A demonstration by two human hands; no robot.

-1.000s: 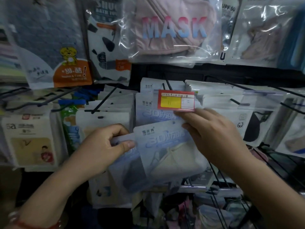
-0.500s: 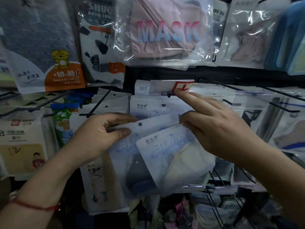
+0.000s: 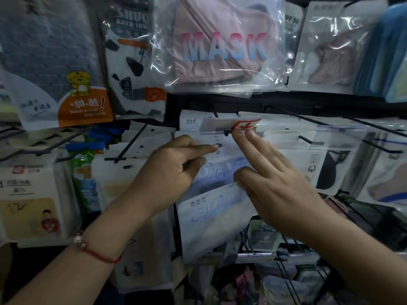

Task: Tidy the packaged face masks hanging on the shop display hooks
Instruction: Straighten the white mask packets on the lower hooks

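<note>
My left hand [image 3: 169,172] pinches the top edge of a white and blue mask pack [image 3: 220,170], with the index finger pressing its hanging hole at the black hook tip [image 3: 218,145]. A second mask pack of the same kind [image 3: 209,219], holding a cream mask, hangs lower, gripped at its top right corner by my right hand [image 3: 282,190]. That hand's stretched fingers push the red and white price tag [image 3: 244,125] upward at the hook's end. More packs of this kind hang behind on the same hook.
A large clear bag printed MASK [image 3: 220,45] hangs above. A tiger-printed pack [image 3: 72,84] and a black-and-white pack [image 3: 132,69] are upper left. Hooks with white packs [image 3: 130,148] stand to the left, black mask packs [image 3: 330,168] to the right, a wire rack [image 3: 286,271] below.
The price tag has been flipped up by my right fingers. My left hand has raised its pack from lower down to the hook tip. The cream mask pack now hangs lower.
</note>
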